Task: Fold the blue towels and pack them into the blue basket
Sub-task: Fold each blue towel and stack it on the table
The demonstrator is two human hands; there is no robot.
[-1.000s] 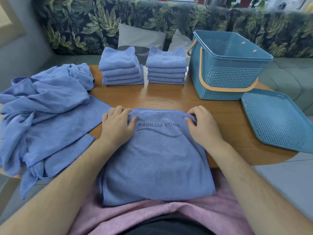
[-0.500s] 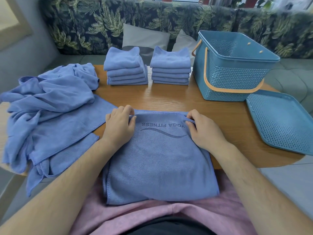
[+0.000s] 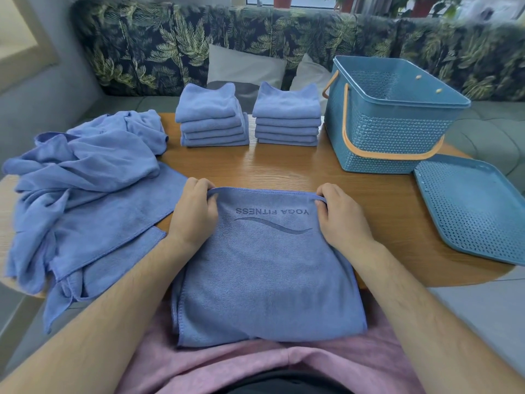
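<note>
On the wooden table right in front of me lies a blue towel with the words YOGA FITNESS on it, and its near end hangs over the table edge onto my pink top. My left hand pinches the far left corner of that towel and my right hand pinches the far right corner, so my two hands are apart, one at each side. To my left sits a messy heap of blue towels that are not folded. At the far side of the table stand two neat piles of folded towels, the left stack and the right stack, just beside each other. The blue basket with its orange handle stands to the right of them, and a flat blue lid with little holes lies near it on the table. Behind the table is a leafy sofa
</note>
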